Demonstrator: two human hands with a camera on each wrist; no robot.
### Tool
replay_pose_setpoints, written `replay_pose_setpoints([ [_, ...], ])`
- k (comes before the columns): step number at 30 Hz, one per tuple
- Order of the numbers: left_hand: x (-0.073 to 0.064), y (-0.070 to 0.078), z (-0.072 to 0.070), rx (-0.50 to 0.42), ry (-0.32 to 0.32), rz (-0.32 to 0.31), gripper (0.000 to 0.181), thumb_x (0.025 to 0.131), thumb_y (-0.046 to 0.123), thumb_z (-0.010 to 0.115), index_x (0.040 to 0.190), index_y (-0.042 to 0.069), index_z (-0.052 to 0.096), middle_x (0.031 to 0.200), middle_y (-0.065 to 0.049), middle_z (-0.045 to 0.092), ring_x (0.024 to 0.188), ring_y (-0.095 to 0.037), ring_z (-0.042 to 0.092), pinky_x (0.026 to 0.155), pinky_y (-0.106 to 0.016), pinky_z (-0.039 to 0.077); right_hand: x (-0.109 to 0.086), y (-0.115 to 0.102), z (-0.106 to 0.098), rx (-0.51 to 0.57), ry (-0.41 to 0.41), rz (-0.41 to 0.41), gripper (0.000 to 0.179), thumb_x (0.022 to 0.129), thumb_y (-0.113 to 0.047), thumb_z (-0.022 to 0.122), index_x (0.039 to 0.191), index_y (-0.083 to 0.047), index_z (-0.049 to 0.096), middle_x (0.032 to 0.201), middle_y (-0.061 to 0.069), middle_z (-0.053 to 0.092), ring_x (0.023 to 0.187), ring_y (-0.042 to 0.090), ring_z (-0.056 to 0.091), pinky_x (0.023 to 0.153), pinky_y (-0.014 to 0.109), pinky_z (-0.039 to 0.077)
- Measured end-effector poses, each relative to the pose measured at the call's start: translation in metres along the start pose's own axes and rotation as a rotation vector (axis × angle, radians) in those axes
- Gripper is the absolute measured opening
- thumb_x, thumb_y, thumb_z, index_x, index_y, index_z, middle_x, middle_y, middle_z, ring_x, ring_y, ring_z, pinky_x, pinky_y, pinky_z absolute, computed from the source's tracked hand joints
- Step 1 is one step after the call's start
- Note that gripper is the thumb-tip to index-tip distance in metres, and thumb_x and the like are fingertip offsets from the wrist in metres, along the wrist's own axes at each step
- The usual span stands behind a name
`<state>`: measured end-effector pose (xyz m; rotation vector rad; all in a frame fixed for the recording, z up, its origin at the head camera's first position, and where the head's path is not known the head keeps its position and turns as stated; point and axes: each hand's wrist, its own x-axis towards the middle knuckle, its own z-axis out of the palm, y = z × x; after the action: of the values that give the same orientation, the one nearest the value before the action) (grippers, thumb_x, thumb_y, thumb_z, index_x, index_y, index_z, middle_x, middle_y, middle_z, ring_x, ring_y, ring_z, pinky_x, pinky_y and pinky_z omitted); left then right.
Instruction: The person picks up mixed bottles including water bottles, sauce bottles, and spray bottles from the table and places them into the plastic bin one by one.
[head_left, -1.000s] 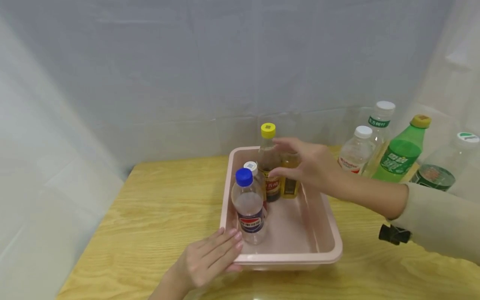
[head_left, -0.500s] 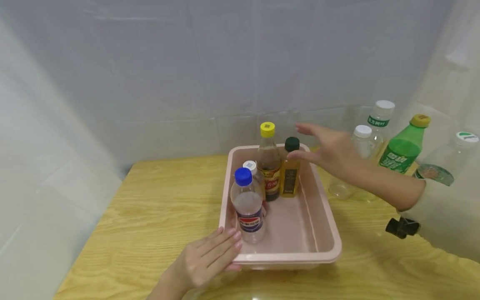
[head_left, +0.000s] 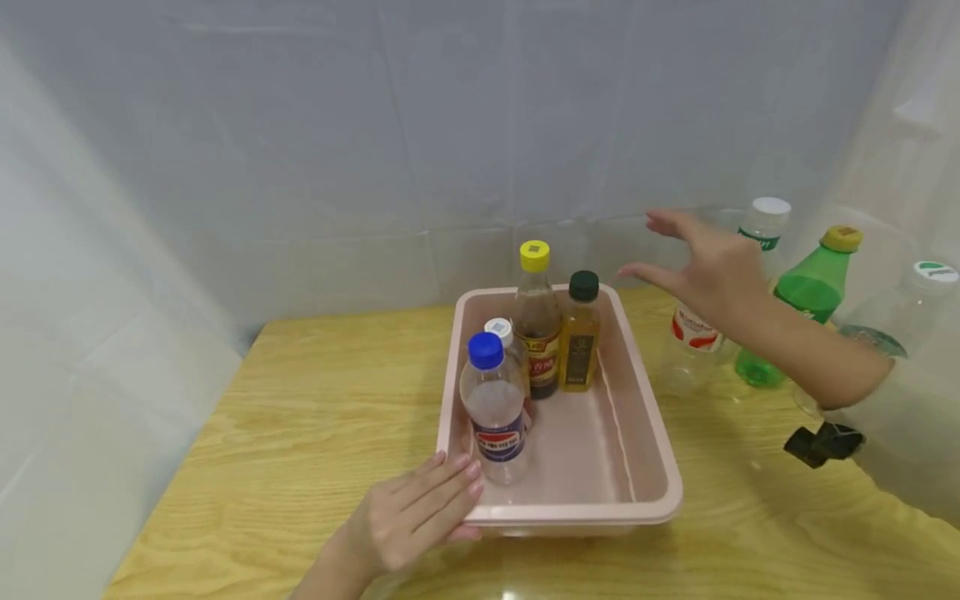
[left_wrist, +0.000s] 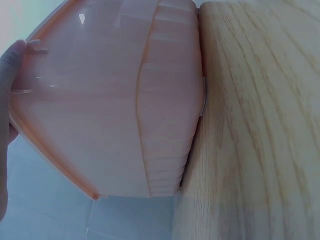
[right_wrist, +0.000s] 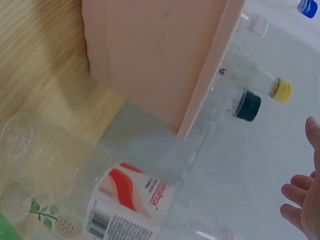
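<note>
My left hand (head_left: 408, 518) lies with straight fingers on the near-left corner of a pink plastic basin (head_left: 564, 515); the left wrist view shows the fingers at the rim. Inside the basin stand a blue-capped Pepsi bottle (head_left: 497, 417), a white-capped bottle (head_left: 498, 331) partly hidden behind it, a yellow-capped bottle of dark sauce (head_left: 538, 333) and a dark-green-capped bottle of golden oil (head_left: 580, 342). My right hand (head_left: 712, 267) is in the air right of the basin, thumb and fingers spread, holding nothing. It overlaps a clear bottle with a red-and-white label (head_left: 695, 331).
On the table (head_left: 322, 400) right of the basin stand a tall white-capped bottle (head_left: 768, 218), a green bottle with a yellow cap (head_left: 813, 279) and a large clear bottle (head_left: 900, 308), partly behind the right arm. A pale curtain (head_left: 375, 150) hangs behind.
My right hand has moved right, away from the oil bottle in the basin and towards the bottles on the table. My left hand has stayed on the basin's corner.
</note>
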<state>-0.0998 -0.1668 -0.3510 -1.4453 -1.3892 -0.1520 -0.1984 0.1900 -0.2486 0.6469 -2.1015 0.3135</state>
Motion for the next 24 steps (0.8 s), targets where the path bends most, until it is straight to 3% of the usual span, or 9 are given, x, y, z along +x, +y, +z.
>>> replay_pose_setpoints([
  [4, 0.000, 0.000, 0.000, 0.004, 0.004, 0.003, 0.039, 0.090, 0.033, 0.062, 0.103, -0.002, 0.069, 0.095, -0.014, 0.072, 0.086, -0.022, 0.071, 0.076, -0.030, 0.062, 0.001, 0.011, -0.003, -0.049, 0.032, 0.017, 0.091, 0.080, -0.078, 0.038, 0.118, 0.001, 0.061, 0.104, 0.016, 0.070, 0.032, 0.015, 0.034, 0.031, 0.023, 0.017],
  [11, 0.000, 0.000, -0.001, 0.009, -0.003, -0.004, 0.038, 0.090, 0.034, 0.062, 0.103, -0.002, 0.069, 0.094, -0.013, 0.073, 0.085, -0.021, 0.071, 0.076, -0.030, 0.062, -0.005, 0.027, -0.009, 0.017, 0.040, 0.109, 0.091, 0.077, -0.077, 0.043, 0.117, 0.002, 0.061, 0.103, 0.020, 0.069, 0.049, 0.032, 0.061, 0.032, 0.017, 0.014],
  [16, 0.000, 0.001, 0.000, 0.005, -0.001, -0.003, 0.039, 0.089, 0.034, 0.063, 0.103, -0.002, 0.069, 0.094, -0.014, 0.072, 0.086, -0.022, 0.071, 0.076, -0.030, 0.062, -0.011, 0.034, -0.014, 0.013, 0.046, 0.140, 0.092, 0.076, -0.078, 0.044, 0.119, 0.001, 0.061, 0.103, 0.020, 0.069, 0.043, 0.029, 0.053, 0.034, 0.019, 0.010],
  [22, -0.001, 0.002, 0.001, 0.007, 0.004, 0.007, 0.041, 0.088, 0.035, 0.064, 0.104, -0.002, 0.069, 0.096, -0.014, 0.072, 0.087, -0.022, 0.071, 0.077, -0.030, 0.062, -0.018, 0.040, -0.016, 0.001, 0.046, 0.166, 0.093, 0.076, -0.080, 0.041, 0.119, 0.001, 0.061, 0.102, 0.020, 0.069, 0.054, 0.034, 0.059, 0.034, 0.018, 0.010],
  [24, -0.001, 0.002, 0.001, 0.005, 0.003, 0.007, 0.042, 0.087, 0.035, 0.064, 0.105, -0.002, 0.069, 0.097, -0.014, 0.072, 0.087, -0.022, 0.071, 0.077, -0.030, 0.062, -0.021, 0.042, -0.015, 0.000, 0.044, 0.164, 0.093, 0.076, -0.079, 0.041, 0.119, 0.001, 0.061, 0.102, 0.021, 0.069, 0.050, 0.033, 0.057, 0.034, 0.018, 0.010],
])
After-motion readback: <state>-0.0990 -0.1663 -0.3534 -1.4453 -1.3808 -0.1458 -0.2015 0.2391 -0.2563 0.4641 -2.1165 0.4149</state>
